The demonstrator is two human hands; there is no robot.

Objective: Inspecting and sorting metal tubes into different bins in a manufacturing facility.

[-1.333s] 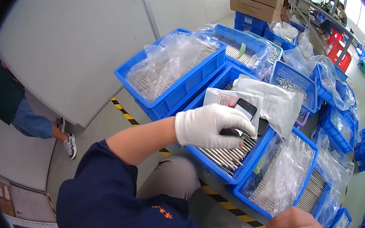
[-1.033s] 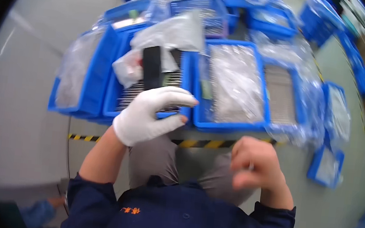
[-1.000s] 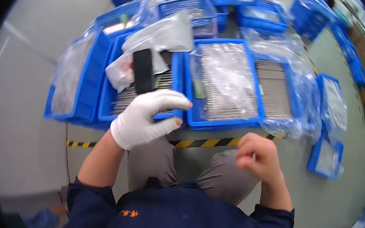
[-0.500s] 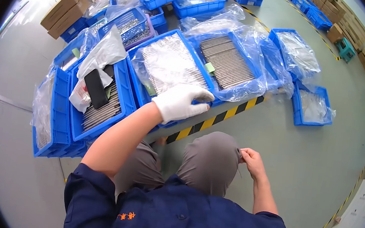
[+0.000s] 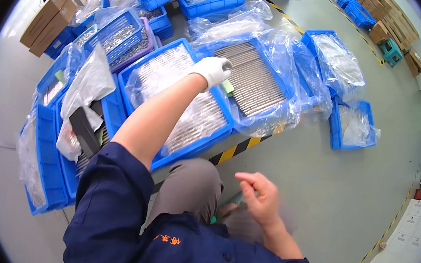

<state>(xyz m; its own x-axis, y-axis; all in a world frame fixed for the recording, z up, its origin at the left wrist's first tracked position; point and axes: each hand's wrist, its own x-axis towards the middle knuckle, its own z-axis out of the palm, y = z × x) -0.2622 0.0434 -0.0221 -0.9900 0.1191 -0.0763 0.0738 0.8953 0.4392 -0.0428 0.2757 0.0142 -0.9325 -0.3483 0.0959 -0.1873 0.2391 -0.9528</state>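
1. On my feed, the left hand, in a white knitted glove point(image 5: 210, 73), reaches out with fingers curled and the gap to the thumb narrow; I can't tell whether it grips anything.
2. I see the bare right hand point(image 5: 261, 198) above the trouser leg on its side, well apart from the left one, fingers partly bent and thumb near them; whether something small is pinched there I can't tell.
3. Just beside the gloved fingers, I find slim grey metal rods point(image 5: 257, 80) lying in close parallel rows inside a blue plastic crate point(image 5: 280, 71) draped with clear film.
4. A small pale-green paper slip point(image 5: 228, 87) sits at that crate's left edge, just below the glove.
5. Under the left forearm I have a second blue crate of rods point(image 5: 196, 149), partly covered by clear plastic sheeting.
6. Further left, a crumpled white plastic bag point(image 5: 90, 83) and a flat, black, phone-shaped object point(image 5: 84, 132) lie over more rods.
7. Beyond, I make out a blue mesh basket of small metal parts point(image 5: 115, 38) and brown cardboard boxes point(image 5: 50, 22).
8. Yellow-and-black striped tape point(image 5: 234, 151) marks the grey floor point(image 5: 337, 196) in front of the crates.
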